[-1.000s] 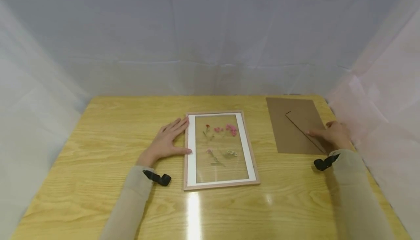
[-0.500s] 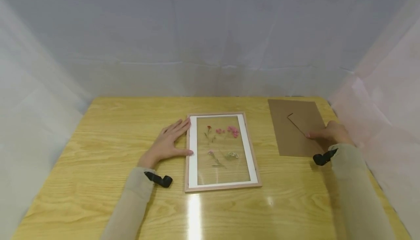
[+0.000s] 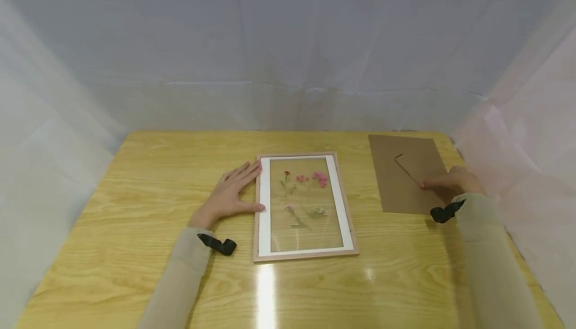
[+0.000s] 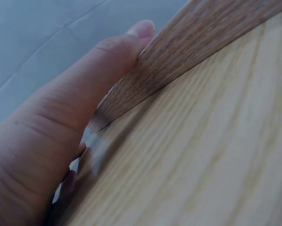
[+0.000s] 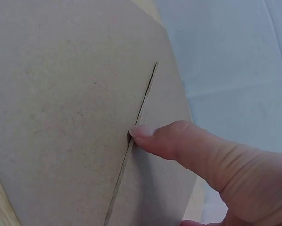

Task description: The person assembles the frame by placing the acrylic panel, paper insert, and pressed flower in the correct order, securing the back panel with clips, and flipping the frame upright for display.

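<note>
Left hand: spread wide point(image 3: 229, 199), thumb apart from the fingers, touching the left side of the picture frame point(image 3: 306, 256), which lies flat on the desk point(image 3: 135, 269) to that hand's right.
Right hand: its straight thumb point(image 3: 454, 181) touches the cut line point(image 5: 147, 94) in the brown board; the other fingers are mostly hidden, so we cannot tell whether they pinch anything.
Brown board: under the right hand point(image 3: 391, 189), showing mostly left of and beyond its thumb.
Risk at the cut: we judge that prying with 1 thumb could crease or tear the board, or slide it if nothing steadies it.
Risk at the frame: a sideways push from the left hand could shift it.
Long axes: both run away from us, far ends leaning slightly left.
Cut direction: diagonal, from the thumb toward the far left, with 1 short bend at its far end.
</note>
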`<act>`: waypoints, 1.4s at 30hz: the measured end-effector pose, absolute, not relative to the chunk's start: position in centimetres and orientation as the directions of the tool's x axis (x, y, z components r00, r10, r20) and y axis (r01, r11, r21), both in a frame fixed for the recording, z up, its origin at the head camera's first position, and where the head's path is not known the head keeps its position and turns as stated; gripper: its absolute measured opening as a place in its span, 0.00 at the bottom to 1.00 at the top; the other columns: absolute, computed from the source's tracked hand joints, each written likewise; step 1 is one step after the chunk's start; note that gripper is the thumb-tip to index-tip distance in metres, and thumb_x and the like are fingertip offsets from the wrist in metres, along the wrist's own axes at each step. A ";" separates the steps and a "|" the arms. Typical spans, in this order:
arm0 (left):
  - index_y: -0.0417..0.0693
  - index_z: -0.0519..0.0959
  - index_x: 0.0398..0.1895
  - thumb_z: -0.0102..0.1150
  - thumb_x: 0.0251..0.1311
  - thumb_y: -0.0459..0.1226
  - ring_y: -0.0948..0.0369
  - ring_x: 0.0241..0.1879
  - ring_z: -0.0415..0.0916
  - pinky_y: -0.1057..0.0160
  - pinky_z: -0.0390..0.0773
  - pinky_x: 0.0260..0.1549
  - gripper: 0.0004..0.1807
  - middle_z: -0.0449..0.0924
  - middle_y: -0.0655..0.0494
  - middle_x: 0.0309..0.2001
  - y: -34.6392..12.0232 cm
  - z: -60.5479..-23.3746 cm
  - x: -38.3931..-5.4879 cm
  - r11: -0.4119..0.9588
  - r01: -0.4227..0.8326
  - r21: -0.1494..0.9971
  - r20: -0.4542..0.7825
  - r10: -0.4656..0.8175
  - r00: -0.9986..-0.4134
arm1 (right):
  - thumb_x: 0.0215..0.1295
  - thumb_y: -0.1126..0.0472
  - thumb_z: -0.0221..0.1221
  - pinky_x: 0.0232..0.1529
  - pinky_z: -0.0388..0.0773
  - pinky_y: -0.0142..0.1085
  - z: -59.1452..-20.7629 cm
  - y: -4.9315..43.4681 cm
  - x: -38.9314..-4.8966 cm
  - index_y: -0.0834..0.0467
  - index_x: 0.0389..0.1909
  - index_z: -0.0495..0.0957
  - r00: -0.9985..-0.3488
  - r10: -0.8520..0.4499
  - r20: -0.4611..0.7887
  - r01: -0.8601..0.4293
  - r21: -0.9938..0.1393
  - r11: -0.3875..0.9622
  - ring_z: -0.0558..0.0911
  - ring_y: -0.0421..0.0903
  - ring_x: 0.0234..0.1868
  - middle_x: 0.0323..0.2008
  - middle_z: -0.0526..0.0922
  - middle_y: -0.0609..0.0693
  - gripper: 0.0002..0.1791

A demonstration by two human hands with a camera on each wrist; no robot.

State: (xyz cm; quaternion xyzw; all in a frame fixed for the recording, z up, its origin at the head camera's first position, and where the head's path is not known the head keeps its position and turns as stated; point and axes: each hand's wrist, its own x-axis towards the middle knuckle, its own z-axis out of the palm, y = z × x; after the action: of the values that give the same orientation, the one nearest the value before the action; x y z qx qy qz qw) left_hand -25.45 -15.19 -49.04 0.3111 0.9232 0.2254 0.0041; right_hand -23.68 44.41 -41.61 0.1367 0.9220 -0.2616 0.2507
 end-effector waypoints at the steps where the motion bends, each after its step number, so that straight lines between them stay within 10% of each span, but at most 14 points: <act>1: 0.58 0.48 0.80 0.63 0.49 0.70 0.52 0.78 0.38 0.40 0.44 0.70 0.60 0.41 0.62 0.80 -15.2 -49.0 -25.4 0.704 0.571 0.423 0.132 0.575 -0.807 | 0.54 0.31 0.65 0.60 0.68 0.62 -41.6 44.5 -23.7 0.84 0.69 0.40 -0.832 0.123 -0.542 0.387 -0.407 0.827 0.60 0.77 0.63 0.66 0.49 0.83 0.71; 25: 0.60 0.47 0.80 0.62 0.48 0.71 0.53 0.78 0.37 0.39 0.42 0.70 0.60 0.41 0.64 0.80 -15.0 -49.1 -26.0 0.711 0.554 0.433 0.124 0.562 -0.818 | 0.48 0.30 0.68 0.57 0.71 0.55 -42.7 44.9 -23.7 0.85 0.67 0.47 -0.854 0.201 -0.479 0.434 -0.445 0.784 0.65 0.69 0.58 0.62 0.56 0.83 0.71; 31: 0.60 0.48 0.80 0.62 0.48 0.71 0.52 0.78 0.37 0.38 0.42 0.70 0.60 0.41 0.64 0.80 -14.6 -49.1 -26.2 0.704 0.561 0.437 0.131 0.567 -0.813 | 0.53 0.39 0.71 0.45 0.74 0.41 -43.1 45.5 -22.5 0.81 0.58 0.61 -0.883 0.175 -0.436 0.435 -0.620 0.653 0.69 0.54 0.47 0.51 0.67 0.68 0.54; 35: 0.61 0.48 0.80 0.61 0.47 0.72 0.53 0.78 0.38 0.39 0.42 0.70 0.60 0.41 0.65 0.80 -14.2 -49.2 -26.3 0.703 0.563 0.435 0.133 0.568 -0.812 | 0.66 0.49 0.63 0.39 0.82 0.38 -43.3 46.9 -21.5 0.68 0.50 0.73 -0.908 0.057 -0.414 0.386 -0.777 0.497 0.82 0.44 0.37 0.38 0.82 0.48 0.26; 42: 0.61 0.48 0.80 0.61 0.47 0.72 0.53 0.78 0.37 0.39 0.41 0.71 0.60 0.41 0.65 0.80 -14.1 -48.9 -26.2 0.710 0.549 0.441 0.125 0.557 -0.821 | 0.70 0.60 0.61 0.34 0.82 0.34 -41.6 47.0 -19.3 0.52 0.54 0.58 -0.945 0.068 -0.321 0.327 -0.938 0.114 0.81 0.38 0.34 0.39 0.77 0.39 0.22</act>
State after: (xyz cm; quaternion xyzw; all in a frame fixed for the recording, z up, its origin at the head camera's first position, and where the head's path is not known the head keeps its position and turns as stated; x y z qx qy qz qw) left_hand -26.17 -14.12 -48.92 0.2990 0.9246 0.2357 0.0086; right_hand -19.27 46.97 -41.60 0.1333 0.7396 -0.6522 0.0991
